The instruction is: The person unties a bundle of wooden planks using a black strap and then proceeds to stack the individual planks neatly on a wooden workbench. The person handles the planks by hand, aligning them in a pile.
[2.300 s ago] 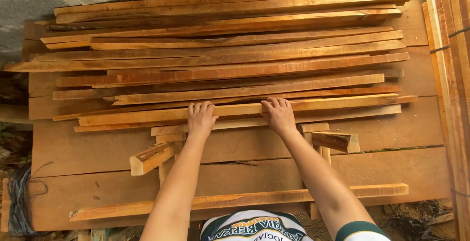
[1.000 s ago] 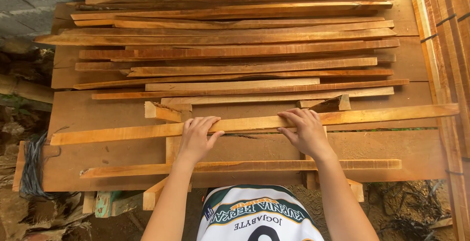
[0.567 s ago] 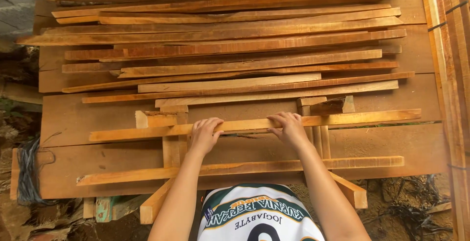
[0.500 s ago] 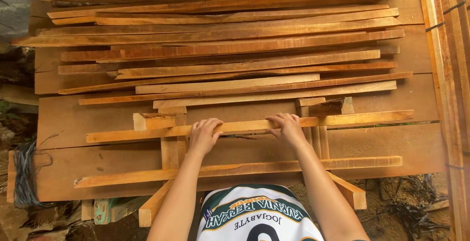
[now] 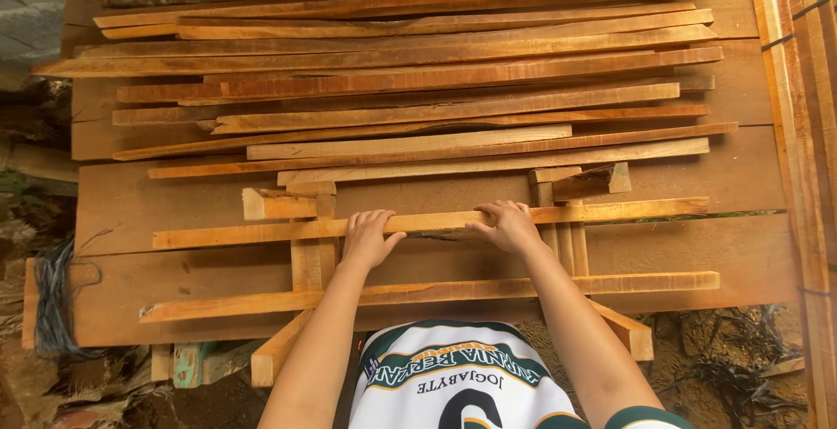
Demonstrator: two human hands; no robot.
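Note:
A long thin wooden slat (image 5: 261,233) lies crosswise over two short upright pieces on wide planks. My left hand (image 5: 369,239) rests on it with fingers curled over its top edge, and my right hand (image 5: 508,225) grips it a little further right. A second long slat (image 5: 436,290) lies parallel below, nearer to me. Short vertical strips (image 5: 312,259) on the left and thinner strips (image 5: 562,241) on the right run under both slats.
A big pile of long wooden slats (image 5: 418,71) covers the far half of the plank platform (image 5: 750,255). Stacked boards (image 5: 806,132) stand along the right edge. Small offcut blocks (image 5: 593,180) sit near the pile. Dark cord (image 5: 57,298) hangs at the left; dirt ground lies below.
Both hands pulled one slat off the pile toward me and laid it across the short strips, then shifted it slightly leftward. My hands stay on it.

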